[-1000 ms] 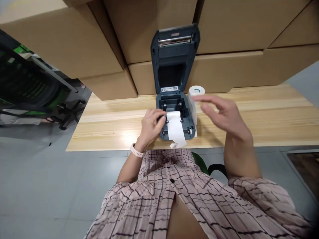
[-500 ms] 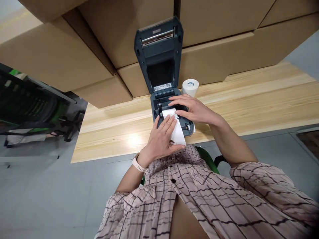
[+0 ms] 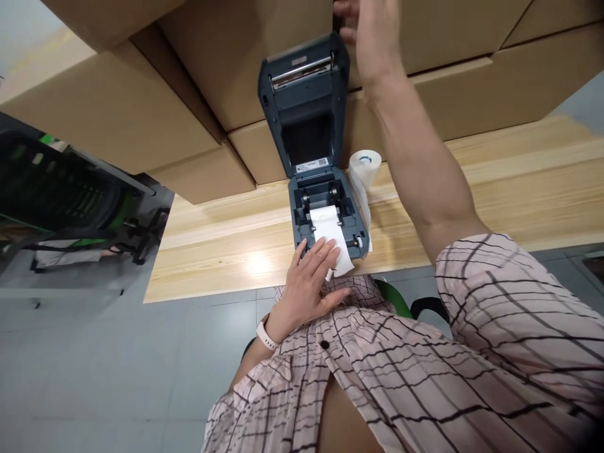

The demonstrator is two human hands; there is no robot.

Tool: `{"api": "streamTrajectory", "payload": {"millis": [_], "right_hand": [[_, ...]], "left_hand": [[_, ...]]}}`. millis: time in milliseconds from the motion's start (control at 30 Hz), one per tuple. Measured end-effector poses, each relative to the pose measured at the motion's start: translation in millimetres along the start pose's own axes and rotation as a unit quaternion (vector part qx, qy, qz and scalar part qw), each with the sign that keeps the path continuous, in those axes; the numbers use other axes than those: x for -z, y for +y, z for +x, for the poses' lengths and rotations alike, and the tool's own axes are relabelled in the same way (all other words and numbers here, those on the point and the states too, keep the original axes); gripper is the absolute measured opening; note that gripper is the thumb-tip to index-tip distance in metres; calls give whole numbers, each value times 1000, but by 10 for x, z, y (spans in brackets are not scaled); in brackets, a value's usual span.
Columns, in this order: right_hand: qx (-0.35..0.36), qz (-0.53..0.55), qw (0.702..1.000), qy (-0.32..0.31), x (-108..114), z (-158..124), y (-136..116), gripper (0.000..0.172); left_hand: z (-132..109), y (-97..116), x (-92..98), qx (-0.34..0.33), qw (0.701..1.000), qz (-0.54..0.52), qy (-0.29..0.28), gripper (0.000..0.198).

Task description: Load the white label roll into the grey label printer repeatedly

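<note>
A dark grey label printer (image 3: 298, 214) stands on the wooden table with its lid (image 3: 302, 100) raised. A white paper strip (image 3: 329, 228) lies over the printer's lower half and hangs past its front edge. My left hand (image 3: 306, 280), wearing a pale watch band, rests on the strip's front part with fingers stretched out flat. Beside the lid's upper right corner is my right hand (image 3: 370, 31), fingers apart with nothing visible in them; the frame's top edge cuts it off. A white paper roll (image 3: 368, 173) with a loose tail stands right of the printer.
Large cardboard boxes (image 3: 264, 63) are stacked behind the printer along the back of the wooden table (image 3: 212, 245). A black office chair (image 3: 61, 189) stands at the left on the grey floor. Part of a green seat (image 3: 394, 297) shows beside my lap.
My right hand has left the printer's inside and moved up beside the raised lid. My left hand has slid slightly toward me on the strip, uncovering more of it.
</note>
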State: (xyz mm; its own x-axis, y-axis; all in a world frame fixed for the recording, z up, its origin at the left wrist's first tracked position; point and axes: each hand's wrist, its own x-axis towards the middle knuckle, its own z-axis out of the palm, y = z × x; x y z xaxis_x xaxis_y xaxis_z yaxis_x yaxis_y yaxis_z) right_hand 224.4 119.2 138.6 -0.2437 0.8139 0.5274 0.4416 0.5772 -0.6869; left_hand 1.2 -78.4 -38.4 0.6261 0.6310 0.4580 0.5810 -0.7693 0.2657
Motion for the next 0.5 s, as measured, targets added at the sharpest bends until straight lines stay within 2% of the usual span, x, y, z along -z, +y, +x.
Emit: {"api": "streamTrajectory", "payload": {"millis": [133, 200, 267, 300, 367, 400, 433, 500], "right_hand": [[-28, -3, 1000, -8, -124, -329, -14, 45], [-35, 7, 999, 10, -153, -407, 46, 41], [-3, 60, 997, 43, -171, -489, 109, 38], [22, 94, 994, 47, -184, -571, 132, 39], [66, 137, 988, 14, -240, -853, 158, 37], [70, 125, 990, -18, -282, -1040, 165, 33], [67, 95, 993, -35, -332, -1240, 173, 28], [42, 33, 998, -43, -442, -1607, 199, 31]], "left_hand": [[-34, -9, -1, -2, 999, -28, 26, 66], [-47, -23, 29, -3, 995, -75, 60, 49], [-42, -44, 86, 20, 983, -118, 136, 32], [-28, -60, 121, 45, 973, -124, 192, 30], [29, -119, 187, 113, 940, -109, 304, 34], [70, -163, 208, 148, 923, -104, 340, 38], [117, -217, 215, 178, 911, -108, 355, 42], [209, -345, 168, 221, 909, -142, 324, 54]]}}
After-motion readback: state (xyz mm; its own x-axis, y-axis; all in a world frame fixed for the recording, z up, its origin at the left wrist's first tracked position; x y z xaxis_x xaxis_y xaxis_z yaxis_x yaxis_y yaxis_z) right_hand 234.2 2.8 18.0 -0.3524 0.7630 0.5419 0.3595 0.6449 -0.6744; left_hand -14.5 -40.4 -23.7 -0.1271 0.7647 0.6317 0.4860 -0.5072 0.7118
